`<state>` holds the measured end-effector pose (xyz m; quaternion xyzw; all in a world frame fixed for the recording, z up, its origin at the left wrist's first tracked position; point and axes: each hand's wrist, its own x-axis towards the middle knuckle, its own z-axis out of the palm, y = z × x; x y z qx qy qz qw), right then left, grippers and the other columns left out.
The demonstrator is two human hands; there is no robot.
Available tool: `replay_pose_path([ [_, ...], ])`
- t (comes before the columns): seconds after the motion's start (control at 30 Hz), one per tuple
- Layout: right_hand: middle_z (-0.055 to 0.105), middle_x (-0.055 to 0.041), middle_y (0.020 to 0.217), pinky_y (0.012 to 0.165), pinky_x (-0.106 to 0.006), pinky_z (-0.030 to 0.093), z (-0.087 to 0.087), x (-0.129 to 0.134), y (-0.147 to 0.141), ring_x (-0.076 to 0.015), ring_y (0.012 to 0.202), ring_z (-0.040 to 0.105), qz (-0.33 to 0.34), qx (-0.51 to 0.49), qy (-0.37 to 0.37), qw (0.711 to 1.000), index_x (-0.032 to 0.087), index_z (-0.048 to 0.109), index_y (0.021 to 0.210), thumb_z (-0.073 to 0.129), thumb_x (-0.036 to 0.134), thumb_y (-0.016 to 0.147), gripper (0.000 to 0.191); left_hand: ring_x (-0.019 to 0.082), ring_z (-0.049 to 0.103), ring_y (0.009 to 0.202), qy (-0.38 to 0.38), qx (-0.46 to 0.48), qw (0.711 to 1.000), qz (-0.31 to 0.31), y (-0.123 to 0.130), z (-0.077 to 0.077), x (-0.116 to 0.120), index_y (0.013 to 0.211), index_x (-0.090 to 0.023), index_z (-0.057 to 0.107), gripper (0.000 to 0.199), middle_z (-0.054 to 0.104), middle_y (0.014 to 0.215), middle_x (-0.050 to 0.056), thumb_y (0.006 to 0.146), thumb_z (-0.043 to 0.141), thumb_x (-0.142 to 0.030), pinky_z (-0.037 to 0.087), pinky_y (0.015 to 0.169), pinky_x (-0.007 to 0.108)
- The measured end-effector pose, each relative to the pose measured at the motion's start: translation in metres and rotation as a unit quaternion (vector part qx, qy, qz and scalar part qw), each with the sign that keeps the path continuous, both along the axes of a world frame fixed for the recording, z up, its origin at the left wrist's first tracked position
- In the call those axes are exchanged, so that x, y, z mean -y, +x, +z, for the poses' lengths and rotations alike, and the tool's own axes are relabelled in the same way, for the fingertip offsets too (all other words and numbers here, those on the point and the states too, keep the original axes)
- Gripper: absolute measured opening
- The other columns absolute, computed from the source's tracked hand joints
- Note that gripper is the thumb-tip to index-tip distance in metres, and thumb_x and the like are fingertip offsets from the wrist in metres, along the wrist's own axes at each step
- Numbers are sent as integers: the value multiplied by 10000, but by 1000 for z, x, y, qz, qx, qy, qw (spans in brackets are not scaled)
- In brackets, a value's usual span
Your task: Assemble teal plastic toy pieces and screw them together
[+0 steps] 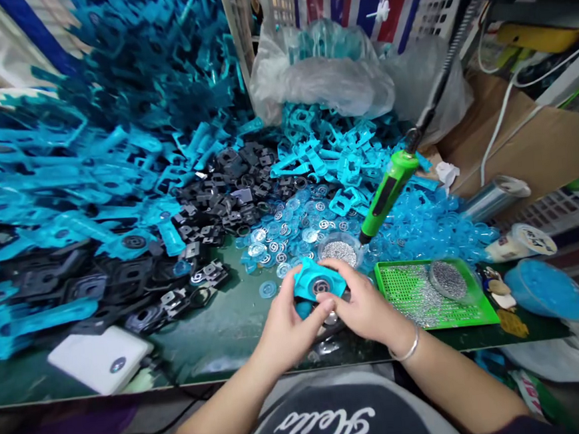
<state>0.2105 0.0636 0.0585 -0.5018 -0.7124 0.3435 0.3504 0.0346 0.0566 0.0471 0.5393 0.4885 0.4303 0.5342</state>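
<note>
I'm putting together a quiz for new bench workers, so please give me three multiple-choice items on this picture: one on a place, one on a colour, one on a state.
1. Where does the tip of the green-handled corded pen tool lie?
A. On the white rectangular object at the left
B. Beside a clear round dish of silver grains
C. Inside the green perforated tray

2. What colour is the flat plastic part held above the bench?
A. Black
B. Clear
C. Turquoise

3. How do the hands stand to that part?
A. The left hand and the right hand both hold it
B. Only the right hand touches it
C. Neither hand touches it

1: B, the tip ends just right of the dish.
2: C, it matches the turquoise heap behind it.
3: A, fingers of both hands are on its edges.
</note>
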Motion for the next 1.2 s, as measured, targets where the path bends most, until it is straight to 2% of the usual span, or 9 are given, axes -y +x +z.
replay_pose_path([
  [0.07,652,-143,1347,995,-481,575,4,-1,9,-291,1219,660,-10,11,76,997,266,445,1474,629,368,966,550,279,661,1115,-9,55,998,10,-4,-2,-4,1328,-207,544,566,700,1231,103,889,665,-542,517,979,389],
  [0.13,666,-154,1288,968,-493,585,7,3,16,-303,1178,668,-20,25,205,978,267,455,1479,682,411,934,608,278,628,1176,-6,89,996,25,-7,-6,-6,1306,-217,579,505,677,1279,96,931,601,-554,482,1040,393],
  [0.2,704,-128,1152,910,-459,606,9,9,20,-283,1091,689,28,56,321,945,267,528,1428,706,317,921,540,273,618,1175,1,99,995,27,-8,-8,-6,1296,-224,592,483,673,1270,87,926,615,-533,464,1065,396],
  [0.3,745,-97,1027,862,-393,624,13,17,21,-235,1023,711,112,90,393,908,217,581,1394,565,100,960,450,266,633,1123,17,96,995,25,-5,-4,-5,1317,-224,560,544,671,1227,89,862,701,-486,488,1036,398],
  [0.47,769,-128,1022,886,-393,635,30,22,23,-233,979,726,164,122,399,894,116,646,1261,553,68,965,314,256,660,1032,7,70,997,-17,1,9,-6,1291,-207,513,664,666,1139,82,720,824,-341,530,951,380],
  [0.63,769,-121,979,796,-377,649,41,27,28,-225,916,731,189,166,373,893,138,668,1182,454,93,1019,272,242,663,924,26,19,997,-64,-2,11,-10,1174,-205,588,481,682,1005,55,763,802,-332,547,868,365],
  [0.8,763,-122,1024,879,-367,644,35,30,35,-221,1005,722,177,148,374,898,124,665,1184,440,92,1028,275,231,658,987,10,86,993,-74,-1,11,-12,1124,-188,611,416,685,1073,73,788,812,-329,531,940,364],
  [1.07,747,-139,1020,814,-336,642,34,30,42,-202,996,714,159,88,371,911,95,700,1109,507,68,1002,222,206,680,963,-138,223,955,-137,0,15,-12,1233,-207,591,621,724,1062,59,705,914,-265,535,889,327],
  [1.2,747,-127,1027,792,-313,641,37,27,46,-186,967,721,162,62,322,931,121,704,1127,555,63,986,213,238,659,1074,-103,198,962,-159,-6,11,-7,1332,-244,565,671,703,1172,70,739,879,-260,520,944,344],
])
